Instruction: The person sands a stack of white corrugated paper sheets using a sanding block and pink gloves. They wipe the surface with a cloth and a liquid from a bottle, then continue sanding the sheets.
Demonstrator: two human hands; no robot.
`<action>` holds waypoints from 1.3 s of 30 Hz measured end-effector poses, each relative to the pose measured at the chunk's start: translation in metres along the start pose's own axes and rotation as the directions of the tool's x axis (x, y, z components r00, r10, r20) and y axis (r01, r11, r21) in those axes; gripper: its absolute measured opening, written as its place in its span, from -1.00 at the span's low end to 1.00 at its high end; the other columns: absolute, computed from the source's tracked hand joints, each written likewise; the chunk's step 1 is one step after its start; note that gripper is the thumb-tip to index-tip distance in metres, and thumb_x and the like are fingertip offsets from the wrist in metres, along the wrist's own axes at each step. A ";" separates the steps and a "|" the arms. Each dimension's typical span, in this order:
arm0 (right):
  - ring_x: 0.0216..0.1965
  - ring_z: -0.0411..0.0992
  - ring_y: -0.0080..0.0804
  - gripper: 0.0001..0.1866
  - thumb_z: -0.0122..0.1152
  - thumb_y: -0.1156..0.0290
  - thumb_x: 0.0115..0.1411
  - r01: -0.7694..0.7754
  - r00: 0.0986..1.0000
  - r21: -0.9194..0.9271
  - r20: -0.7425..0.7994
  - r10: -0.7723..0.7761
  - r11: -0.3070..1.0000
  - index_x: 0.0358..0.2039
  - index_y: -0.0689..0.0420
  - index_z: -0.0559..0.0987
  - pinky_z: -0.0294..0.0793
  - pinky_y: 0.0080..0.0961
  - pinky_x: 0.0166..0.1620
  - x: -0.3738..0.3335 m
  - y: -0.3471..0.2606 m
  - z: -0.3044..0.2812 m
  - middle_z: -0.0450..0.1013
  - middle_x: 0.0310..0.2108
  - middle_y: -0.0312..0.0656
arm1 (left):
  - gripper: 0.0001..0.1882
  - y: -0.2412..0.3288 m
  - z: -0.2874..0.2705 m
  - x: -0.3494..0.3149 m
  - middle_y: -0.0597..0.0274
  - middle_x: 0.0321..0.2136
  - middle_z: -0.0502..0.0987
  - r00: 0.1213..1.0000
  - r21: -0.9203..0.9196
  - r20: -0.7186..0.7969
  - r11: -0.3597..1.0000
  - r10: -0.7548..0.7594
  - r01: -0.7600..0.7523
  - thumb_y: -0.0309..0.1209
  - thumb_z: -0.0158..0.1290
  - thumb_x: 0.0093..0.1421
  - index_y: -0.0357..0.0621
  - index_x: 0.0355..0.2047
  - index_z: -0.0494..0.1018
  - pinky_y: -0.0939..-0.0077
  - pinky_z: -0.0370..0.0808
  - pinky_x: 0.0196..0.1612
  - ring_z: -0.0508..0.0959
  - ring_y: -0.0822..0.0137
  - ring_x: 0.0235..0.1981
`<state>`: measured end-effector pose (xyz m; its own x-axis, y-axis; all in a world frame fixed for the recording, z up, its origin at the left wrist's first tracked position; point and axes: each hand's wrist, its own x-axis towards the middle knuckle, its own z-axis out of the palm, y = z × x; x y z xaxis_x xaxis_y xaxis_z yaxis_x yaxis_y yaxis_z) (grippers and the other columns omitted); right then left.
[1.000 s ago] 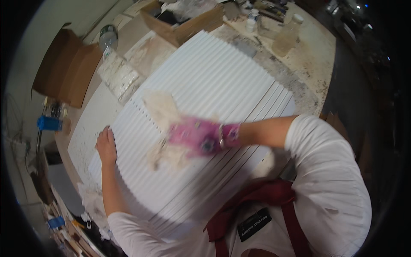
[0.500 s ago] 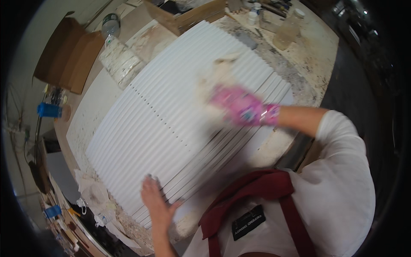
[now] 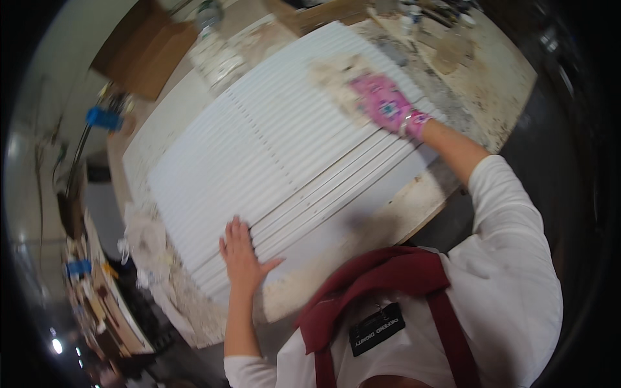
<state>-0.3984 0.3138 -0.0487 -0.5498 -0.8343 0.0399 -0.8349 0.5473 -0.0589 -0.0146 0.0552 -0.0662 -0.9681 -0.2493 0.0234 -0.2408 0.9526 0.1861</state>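
A row of long white ribbed strips (image 3: 220,155) lies side by side on the worktable, with a line of small dark marks across the middle. My right hand (image 3: 388,103), in a pink flowered glove, presses a cream rag (image 3: 336,81) onto the strips toward their far right end. The rag is partly blurred, and the fingertips are lost in its folds. My bare left hand (image 3: 242,252) rests flat near the strips' near left end, fingers stretched and thumb spread out, holding nothing.
Along the far side are an open cardboard box (image 3: 142,48), a plastic bottle (image 3: 208,16), a white wrapped bundle (image 3: 223,61) and a wooden box (image 3: 317,18). A cloudy jar (image 3: 453,52) stands at the far right. Crumpled paper (image 3: 145,239) lies at the left edge.
My right hand has swept the rag farther away across the strips. My left hand stays near the strips' left end. The whole view has shifted a little.
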 end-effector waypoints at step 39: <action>0.37 -0.14 0.08 0.07 -0.09 -0.45 -0.02 0.590 0.798 0.017 0.139 -0.587 0.807 0.23 0.25 0.24 -0.29 0.02 0.36 -0.032 -0.085 -0.001 0.06 0.29 0.09 | -0.36 -0.012 0.014 -0.038 0.11 0.31 0.08 0.869 0.059 -0.178 0.876 -0.462 0.478 -0.28 0.02 0.13 -0.01 0.25 0.20 -0.20 -0.05 0.29 0.01 -0.02 0.34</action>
<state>-0.3095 0.2940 -0.0437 0.0549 -0.9959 -0.0725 -0.9978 -0.0520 -0.0411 0.0246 0.0555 -0.0836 -0.7178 -0.6876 0.1094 -0.6777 0.7261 0.1162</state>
